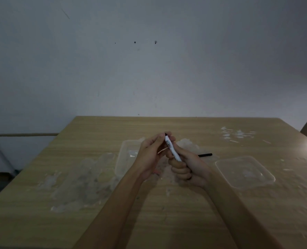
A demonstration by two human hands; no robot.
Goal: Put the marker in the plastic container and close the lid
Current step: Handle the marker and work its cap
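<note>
A white marker (172, 148) with a barcode label is held above the middle of the table, tilted with its black tip up. My right hand (186, 168) is fisted around its lower end. My left hand (152, 153) pinches its upper end with the fingertips. A clear plastic container (125, 155) lies on the table just behind my left hand, partly hidden by it. A second clear plastic piece (246, 172), either a lid or a tray, lies flat to the right of my right hand.
A black stick-like object (205, 155), perhaps a cap or a pen, lies on the wooden table (95, 221) behind my right hand. Whitish smears and scraps mark the tabletop at left and far right. A grey wall stands behind the table.
</note>
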